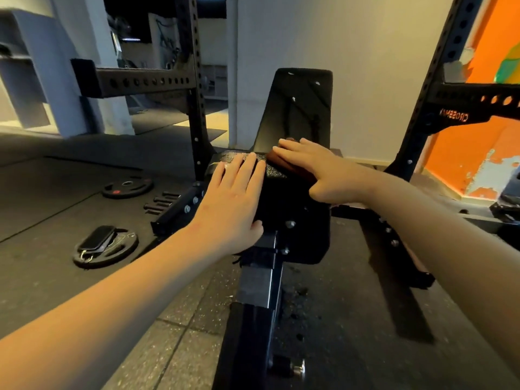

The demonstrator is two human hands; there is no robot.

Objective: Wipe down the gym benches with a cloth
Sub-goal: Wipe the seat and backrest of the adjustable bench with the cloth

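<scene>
Brown cloth (289, 168) under straight-fingered right hand (323, 170), left hand (233, 198) flat-fingered on seat pad (274, 175); risk of bunching into the backrest (298, 108) gap

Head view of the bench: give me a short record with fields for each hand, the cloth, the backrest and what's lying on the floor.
left hand: flat, fingers straight, resting on the seat pad
right hand: flat, pressing on the cloth
cloth: reddish brown, on the seat pad near the backrest, mostly under the right hand
backrest: black, raised at a steep angle
floor, left side: far weight plate; nearer plate with a dark flat item lying on it
</scene>
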